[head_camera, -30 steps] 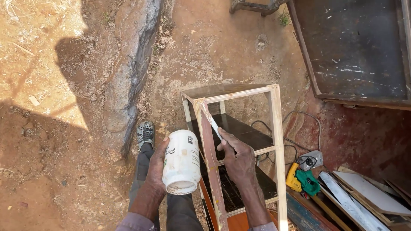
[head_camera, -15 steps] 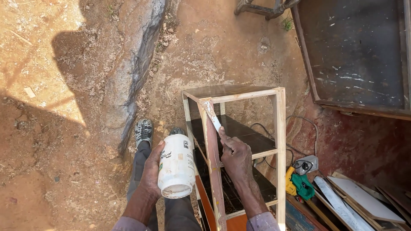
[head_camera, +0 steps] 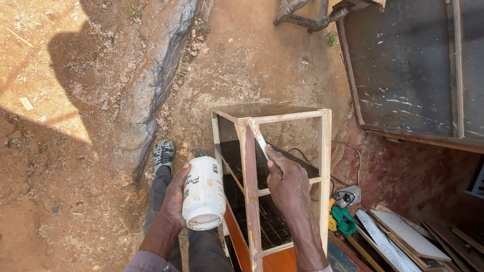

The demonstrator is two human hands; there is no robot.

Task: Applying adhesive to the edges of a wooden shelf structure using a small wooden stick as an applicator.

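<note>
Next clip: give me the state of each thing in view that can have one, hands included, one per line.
left hand: closed around the white jar
white jar: lid off, tilted, mouth toward the camera
right hand: gripping the white strip
white strip: tip pressed on the front post near its top
wooden shelf frame: upright, post face smeared pale
power drill: lying on the ground
white boards: lying flat, stacked
</note>
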